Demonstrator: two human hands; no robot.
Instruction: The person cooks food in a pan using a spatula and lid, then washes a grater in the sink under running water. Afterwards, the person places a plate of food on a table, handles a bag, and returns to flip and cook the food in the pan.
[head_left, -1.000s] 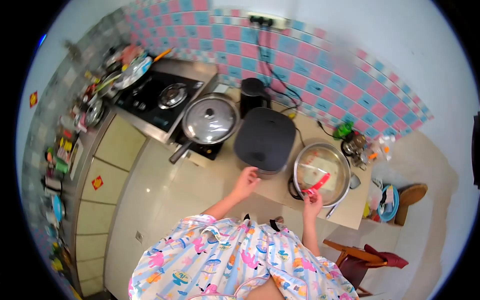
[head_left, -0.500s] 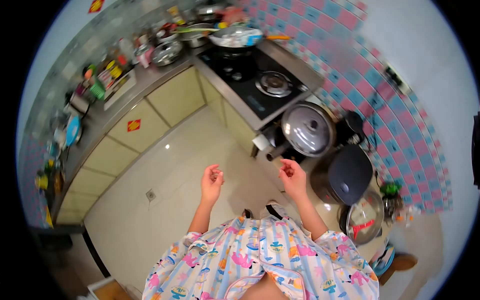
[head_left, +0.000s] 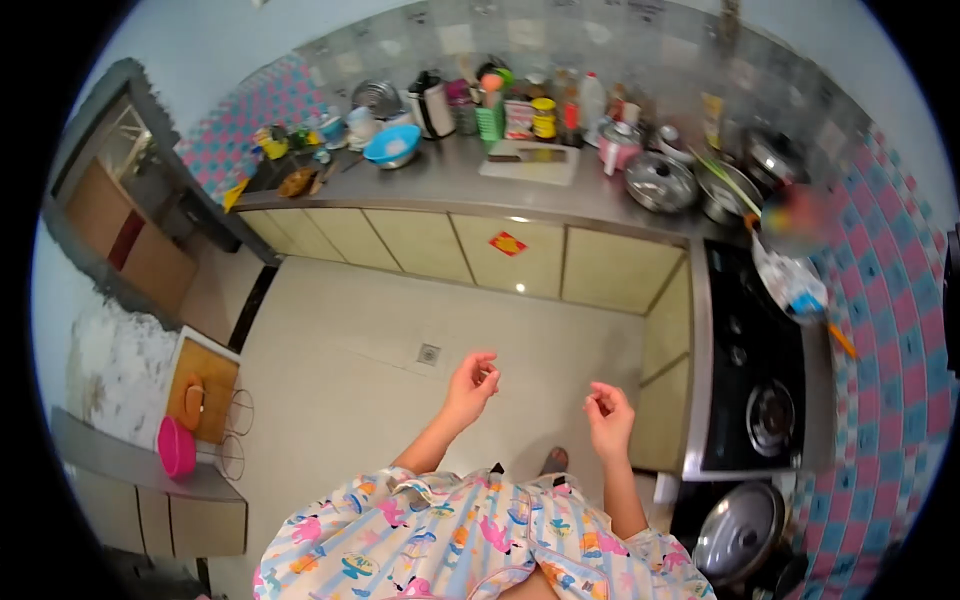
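Observation:
My left hand [head_left: 470, 388] hovers over the tiled floor in front of my body, its fingers loosely bent and apart, with nothing seen in it. To the right, my right hand [head_left: 610, 420] is raised at about the same height. Its fingers curl in a half-open shape and no object shows between them. Neither hand touches anything. The nearest furniture to my right hand is the cabinet front [head_left: 662, 410] below the black gas stove [head_left: 750, 350].
Along the steel counter [head_left: 400, 185] stand a blue basin [head_left: 392, 143], a white cutting board with a knife [head_left: 530, 162], bottles and lidded pots. A wok [head_left: 785, 275] rests on the stove. At lower right is a lidded pan [head_left: 740, 530]; at left, a pink bowl [head_left: 176, 447] and a doorway [head_left: 130, 210].
My view has turned left, bringing the long counter and doorway into sight, while the rice cooker has left view. Both hands stay raised and empty.

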